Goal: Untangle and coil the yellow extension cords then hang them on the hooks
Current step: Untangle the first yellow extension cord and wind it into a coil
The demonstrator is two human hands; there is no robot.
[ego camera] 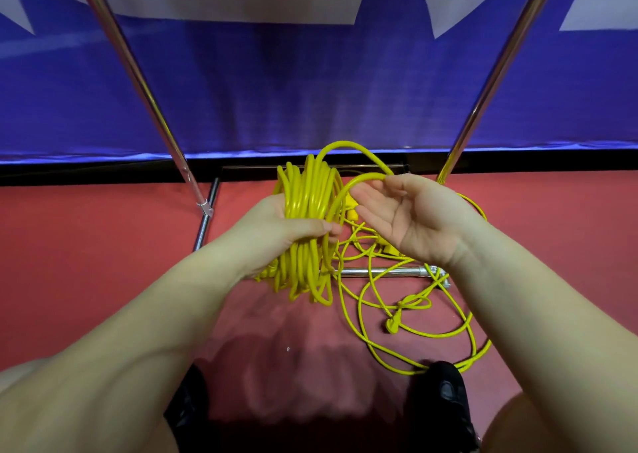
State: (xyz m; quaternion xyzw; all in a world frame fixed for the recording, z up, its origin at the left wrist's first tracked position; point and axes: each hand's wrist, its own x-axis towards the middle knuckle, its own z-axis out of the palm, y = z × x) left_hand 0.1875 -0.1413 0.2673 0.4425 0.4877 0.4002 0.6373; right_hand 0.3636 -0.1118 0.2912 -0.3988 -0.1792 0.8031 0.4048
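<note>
My left hand [293, 226] grips a thick coil of yellow extension cord [307, 197], with several loops hanging below the fist. My right hand [411, 217] is palm up beside it, and its fingertips pinch a loose strand of the same cord [352, 147] that arcs up over the coil. More yellow cord [411, 331] lies tangled on the red floor beneath my right hand, with a yellow plug [392, 325] showing among the loops. No hooks are in view.
Two chrome poles of a rack [138, 79] [497, 69] slant up at left and right, joined low down by a chrome floor bar [379, 272]. A blue and white banner [310, 90] hangs behind. My black shoes [445, 394] stand on the red floor [86, 245].
</note>
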